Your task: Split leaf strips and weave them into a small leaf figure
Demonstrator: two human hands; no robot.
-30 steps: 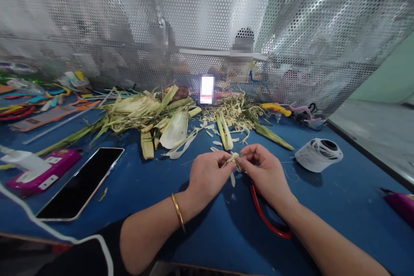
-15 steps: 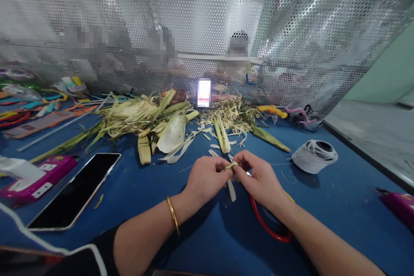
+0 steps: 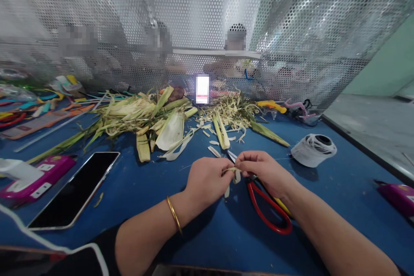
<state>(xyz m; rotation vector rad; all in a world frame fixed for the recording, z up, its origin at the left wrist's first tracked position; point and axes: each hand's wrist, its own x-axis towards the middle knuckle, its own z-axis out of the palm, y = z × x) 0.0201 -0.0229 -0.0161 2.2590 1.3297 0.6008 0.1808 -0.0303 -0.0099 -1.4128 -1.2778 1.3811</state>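
Note:
Between finger and thumb, my left hand (image 3: 207, 181) pinches a pale, narrow husk strip (image 3: 237, 176), whose loose ends hang below the fingertips. My right hand (image 3: 263, 170) is closed at the other side of that strip, its fingertips meeting the left ones; whether a thread is also between them is too small to tell. Under the right hand lie scissors (image 3: 270, 213) with a red and a yellow handle, blades pointing away from me and partly covered. A spool of white thread (image 3: 313, 151) stands to the right, a thin thread trailing from it toward the hands.
A heap of husks (image 3: 129, 114) and a pile of shredded bits (image 3: 228, 110) lie at the back before a perforated metal screen (image 3: 200, 17). On the left are a phone (image 3: 77, 189) and a purple power strip (image 3: 48, 177). People sit behind the screen.
My right hand has turned flatter and shifted slightly right, uncovering more of the scissors. The strip's hanging end has swung and now curls under the fingertips. Both hands stay close together.

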